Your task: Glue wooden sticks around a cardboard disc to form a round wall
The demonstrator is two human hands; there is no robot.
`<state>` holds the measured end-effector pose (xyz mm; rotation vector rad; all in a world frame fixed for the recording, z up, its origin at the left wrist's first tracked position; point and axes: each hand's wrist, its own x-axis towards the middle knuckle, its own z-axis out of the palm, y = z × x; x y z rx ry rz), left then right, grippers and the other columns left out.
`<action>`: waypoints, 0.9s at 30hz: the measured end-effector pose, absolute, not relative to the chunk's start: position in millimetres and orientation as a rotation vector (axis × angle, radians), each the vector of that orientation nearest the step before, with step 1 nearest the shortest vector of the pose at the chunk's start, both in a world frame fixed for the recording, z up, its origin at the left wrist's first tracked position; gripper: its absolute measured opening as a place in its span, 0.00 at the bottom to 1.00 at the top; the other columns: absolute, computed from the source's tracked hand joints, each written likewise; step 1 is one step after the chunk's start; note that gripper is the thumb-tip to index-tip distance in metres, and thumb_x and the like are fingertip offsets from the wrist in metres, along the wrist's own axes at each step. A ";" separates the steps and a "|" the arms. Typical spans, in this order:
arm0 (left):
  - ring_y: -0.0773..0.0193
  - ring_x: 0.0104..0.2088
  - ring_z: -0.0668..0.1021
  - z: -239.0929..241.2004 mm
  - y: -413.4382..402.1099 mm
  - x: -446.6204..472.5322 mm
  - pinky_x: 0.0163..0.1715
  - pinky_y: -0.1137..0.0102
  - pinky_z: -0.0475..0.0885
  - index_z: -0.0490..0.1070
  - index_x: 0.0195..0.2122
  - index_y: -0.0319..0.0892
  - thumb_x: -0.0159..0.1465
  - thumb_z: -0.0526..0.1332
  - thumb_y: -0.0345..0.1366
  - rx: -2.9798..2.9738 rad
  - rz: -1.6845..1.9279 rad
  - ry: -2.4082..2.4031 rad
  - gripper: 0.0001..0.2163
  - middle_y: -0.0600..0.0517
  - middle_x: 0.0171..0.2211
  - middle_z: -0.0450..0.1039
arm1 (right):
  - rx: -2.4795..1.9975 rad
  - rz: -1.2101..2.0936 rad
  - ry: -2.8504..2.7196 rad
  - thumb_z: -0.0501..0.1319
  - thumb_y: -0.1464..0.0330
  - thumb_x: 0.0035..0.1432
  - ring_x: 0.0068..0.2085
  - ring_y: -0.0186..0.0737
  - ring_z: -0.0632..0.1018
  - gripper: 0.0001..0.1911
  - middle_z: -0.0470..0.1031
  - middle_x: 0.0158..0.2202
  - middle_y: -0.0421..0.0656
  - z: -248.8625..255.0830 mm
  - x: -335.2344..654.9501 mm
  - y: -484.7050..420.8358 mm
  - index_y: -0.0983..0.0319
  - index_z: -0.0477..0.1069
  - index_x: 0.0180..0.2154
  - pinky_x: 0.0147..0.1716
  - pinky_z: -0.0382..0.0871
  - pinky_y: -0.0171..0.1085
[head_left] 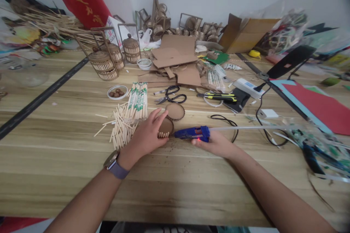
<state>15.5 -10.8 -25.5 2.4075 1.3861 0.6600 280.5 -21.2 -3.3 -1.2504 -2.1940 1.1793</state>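
Note:
My left hand (pixel 147 134) grips a small round cardboard disc (pixel 166 126) with short wooden sticks glued along its edge, holding it on the wooden table (pixel 175 185). My right hand (pixel 216 143) holds a blue hot glue gun (pixel 193 133) lying sideways, its nozzle pointing left at the disc's rim; a red light glows on it and a clear glue stick (pixel 246 128) juts out to the right. A pile of cut wooden sticks (pixel 121 129) lies just left of my left hand. A second stick-rimmed disc (pixel 175 111) sits just behind.
Wrapped chopstick bundles (pixel 138 100), black scissors (pixel 172 94), a dish of nuts (pixel 117 92), a yellow utility knife (pixel 218 97) and a power strip (pixel 247 87) lie mid-table. Finished stick baskets (pixel 105 63), cardboard pieces (pixel 177 58) and a box (pixel 243 34) stand behind. Cables and plastic clutter lie right.

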 end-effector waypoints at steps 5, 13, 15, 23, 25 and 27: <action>0.44 0.65 0.64 -24.2 -10.8 16.1 0.60 0.51 0.67 0.52 0.66 0.43 0.55 0.69 0.33 2.400 0.637 1.400 0.39 0.38 0.67 0.53 | -1.262 1.165 -2.211 0.55 0.42 0.59 0.36 0.44 0.78 0.31 0.79 0.35 0.46 -6.5 282.0 -20.7 0.63 0.77 0.42 0.39 0.74 0.40; 0.44 0.65 0.63 -23.9 -10.7 16.4 0.60 0.52 0.68 0.52 0.66 0.43 0.55 0.68 0.33 2.405 0.613 1.402 0.39 0.37 0.67 0.53 | -1.276 1.120 -2.234 0.55 0.43 0.59 0.39 0.46 0.79 0.31 0.80 0.38 0.47 -8.1 283.1 -20.9 0.63 0.77 0.43 0.41 0.74 0.41; 0.44 0.65 0.63 -23.8 -10.7 16.4 0.60 0.52 0.68 0.53 0.66 0.42 0.55 0.68 0.34 2.407 0.606 1.401 0.38 0.37 0.67 0.53 | -1.279 1.112 -2.246 0.54 0.42 0.59 0.39 0.46 0.79 0.33 0.80 0.38 0.47 -7.3 282.5 -21.0 0.63 0.76 0.43 0.41 0.74 0.41; 0.43 0.64 0.64 -25.4 -9.8 15.6 0.59 0.51 0.68 0.53 0.65 0.43 0.55 0.68 0.33 2.418 0.636 1.392 0.38 0.38 0.66 0.54 | -1.267 1.090 -2.253 0.53 0.41 0.59 0.37 0.46 0.78 0.33 0.80 0.37 0.47 -4.7 280.0 -20.4 0.64 0.76 0.42 0.40 0.74 0.41; 0.44 0.64 0.65 -25.5 -9.8 15.5 0.59 0.51 0.68 0.53 0.66 0.44 0.55 0.68 0.33 2.421 0.643 1.390 0.38 0.38 0.66 0.54 | -1.260 1.092 -2.240 0.54 0.41 0.59 0.37 0.46 0.78 0.32 0.80 0.36 0.47 -4.2 279.4 -20.4 0.63 0.77 0.41 0.39 0.74 0.41; 0.44 0.64 0.64 -25.4 -9.9 15.4 0.59 0.51 0.68 0.52 0.65 0.44 0.55 0.68 0.33 2.423 0.646 1.386 0.38 0.38 0.66 0.54 | -1.266 1.086 -2.227 0.55 0.43 0.59 0.37 0.45 0.78 0.30 0.80 0.36 0.47 -4.0 279.1 -20.6 0.62 0.77 0.40 0.39 0.74 0.41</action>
